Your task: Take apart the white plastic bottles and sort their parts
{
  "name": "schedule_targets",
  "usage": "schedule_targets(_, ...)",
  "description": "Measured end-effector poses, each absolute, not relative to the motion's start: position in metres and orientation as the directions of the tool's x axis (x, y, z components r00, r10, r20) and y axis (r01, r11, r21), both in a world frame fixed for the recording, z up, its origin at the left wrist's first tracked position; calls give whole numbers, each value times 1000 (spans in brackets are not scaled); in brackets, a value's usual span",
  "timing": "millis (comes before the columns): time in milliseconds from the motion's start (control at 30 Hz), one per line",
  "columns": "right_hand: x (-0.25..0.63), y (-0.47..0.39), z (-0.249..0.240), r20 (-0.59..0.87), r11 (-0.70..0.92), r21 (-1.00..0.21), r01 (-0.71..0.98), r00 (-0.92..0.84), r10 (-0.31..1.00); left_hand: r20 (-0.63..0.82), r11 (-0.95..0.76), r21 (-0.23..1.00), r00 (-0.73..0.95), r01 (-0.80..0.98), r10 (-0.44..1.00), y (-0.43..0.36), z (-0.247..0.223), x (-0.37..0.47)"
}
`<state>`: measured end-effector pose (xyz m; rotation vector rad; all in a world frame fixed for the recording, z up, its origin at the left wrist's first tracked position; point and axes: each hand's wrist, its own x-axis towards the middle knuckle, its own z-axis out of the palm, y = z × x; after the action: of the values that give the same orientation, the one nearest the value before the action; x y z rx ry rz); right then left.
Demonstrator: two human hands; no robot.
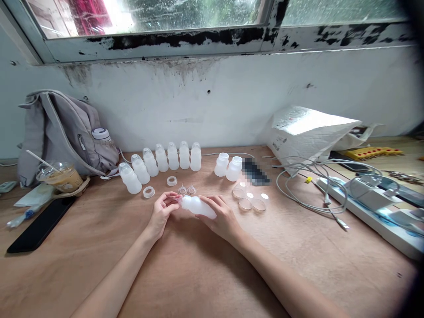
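My right hand [218,214] is wrapped round a frosted white baby bottle [199,206], tilted nearly onto its side with its neck to the left. At the bottle's mouth, my left hand [164,212] pinches a clear teat, mostly hidden by the fingers. Just beyond the hands lie two clear teats [187,190]. Two white screw rings, a nearer ring [149,192] and a farther ring [172,180], rest to the left of them. Right of my right hand are several clear round caps [245,204] and small white discs [264,196].
Several capped baby bottles [161,158] curve along the back left. Two uncapped bottles [234,168] stand near a pixelated dark patch [255,172]. Cables [298,194] and a power strip [374,216] occupy the right. Leftward are a phone [41,225], an iced drink [64,176] and a backpack [62,128].
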<state>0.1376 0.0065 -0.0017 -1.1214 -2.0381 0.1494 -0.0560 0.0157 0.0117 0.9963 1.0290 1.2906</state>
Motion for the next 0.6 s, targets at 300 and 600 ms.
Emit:
schedule_targets(300,139,8,-4,584,616,-414,670,-323,744,-27,33,982,35,-187,999,16,6,-55)
schedule_targets(600,138,6,-2,559,622,-444,645,-343,755,-45,51,982,41,-181,998,12,9,-52)
